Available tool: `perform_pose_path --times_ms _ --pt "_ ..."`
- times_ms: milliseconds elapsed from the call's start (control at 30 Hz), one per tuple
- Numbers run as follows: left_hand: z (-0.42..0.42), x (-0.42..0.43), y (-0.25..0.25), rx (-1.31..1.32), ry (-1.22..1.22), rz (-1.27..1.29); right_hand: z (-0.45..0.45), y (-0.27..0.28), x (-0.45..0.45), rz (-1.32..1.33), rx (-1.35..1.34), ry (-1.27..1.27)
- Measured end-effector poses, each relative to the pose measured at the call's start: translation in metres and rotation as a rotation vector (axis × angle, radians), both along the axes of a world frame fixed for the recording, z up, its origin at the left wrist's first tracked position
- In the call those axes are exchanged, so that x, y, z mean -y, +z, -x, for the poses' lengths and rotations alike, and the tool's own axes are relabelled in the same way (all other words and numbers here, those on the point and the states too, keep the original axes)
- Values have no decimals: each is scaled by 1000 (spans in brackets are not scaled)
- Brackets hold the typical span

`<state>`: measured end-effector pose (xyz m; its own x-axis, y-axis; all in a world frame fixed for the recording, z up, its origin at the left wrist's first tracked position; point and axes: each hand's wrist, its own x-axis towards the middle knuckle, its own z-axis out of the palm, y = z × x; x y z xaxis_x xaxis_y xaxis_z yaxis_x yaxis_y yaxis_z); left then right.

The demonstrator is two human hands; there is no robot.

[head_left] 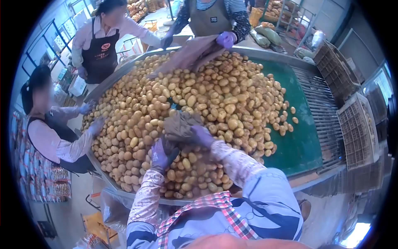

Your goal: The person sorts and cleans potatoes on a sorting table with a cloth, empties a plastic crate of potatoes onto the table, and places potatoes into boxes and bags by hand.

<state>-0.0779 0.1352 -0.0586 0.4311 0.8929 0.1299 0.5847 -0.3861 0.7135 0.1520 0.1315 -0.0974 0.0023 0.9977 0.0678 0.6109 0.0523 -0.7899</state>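
Observation:
Potatoes [141, 110] are heaped across a large metal-rimmed table [309, 62]. My right hand [202, 136], in a purple glove, grips a crumpled grey-brown cloth [180, 125] lying on the heap. Just left of and below the cloth is my left hand [161, 154], also gloved, its dark fingers and thumb apart over the potatoes. Whether its fingertips touch the cloth I cannot tell.
Across the table a person in an apron [209, 18] holds a brownish cloth [190, 56] over the potatoes. Two people stand at the left, one with both gloved hands [96, 125] at the heap. Plastic crates [358, 130] stand right, beyond green belting [294, 141] and metal rollers [321, 108].

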Motion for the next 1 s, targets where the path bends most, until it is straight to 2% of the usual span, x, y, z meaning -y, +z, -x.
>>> perform_pose_path --times_ms 33,100,167,200,233,267,300,333,367,433,467,500,533,567,633,700,767,800,900,933,967,1000 --pt "-6 3 9 165 -7 39 -20 -24 17 13 -60 1" --pt "-20 -4 9 35 -120 -150 -47 -28 45 176 -1110 -145" --pt "-46 -1 -4 -103 -138 -305 -46 90 82 54 -968 -247" --pt "-64 0 -17 -65 -135 -280 -43 149 100 -20 -885 -296" --pt "-83 3 -24 -30 -129 -251 -44 168 110 -126 -795 -328" --pt "-93 14 5 -92 -189 -114 -53 169 116 -227 -645 -354" --pt "-103 19 1 -140 -200 -149 -59 168 118 -333 -496 -374" --pt "-110 22 -6 -191 -210 -184 -58 171 116 -435 -169 -346" --pt "-113 23 -14 -246 -219 -216 -69 135 109 -658 272 -406" --pt "-107 16 -10 -278 -238 -96 -70 88 103 -299 778 -493" --pt "-103 6 -7 -281 -248 -22 -58 63 94 4 729 -517" --pt "-99 -7 -9 -287 -261 46 -69 28 83 54 857 -500" --pt "-96 -23 -22 -228 -263 -34 -68 16 68 100 985 -479" --pt "-96 -46 -42 -53 -224 -77 -70 5 52 170 941 -497" --pt "-99 -93 -77 277 -171 -145 -56 32 24 135 914 -494" --pt "-106 -132 -52 273 -38 -190 -65 26 -10 112 894 -479" --pt "-129 -162 -31 169 0 -169 -83 6 -41 98 882 -431" --pt "-143 -169 -37 49 32 -90 -79 6 -58 152 944 -415" --pt "-168 -204 -77 473 73 154 -69 -16 -99 -21 1100 -449" --pt "-166 -211 -72 356 113 116 -68 -15 -106 -34 1071 -439" --pt "-160 -212 -63 363 101 224 -69 -17 -113 -82 1039 -427" --pt "-154 -212 -60 190 89 228 -68 -15 -117 -89 999 -411"
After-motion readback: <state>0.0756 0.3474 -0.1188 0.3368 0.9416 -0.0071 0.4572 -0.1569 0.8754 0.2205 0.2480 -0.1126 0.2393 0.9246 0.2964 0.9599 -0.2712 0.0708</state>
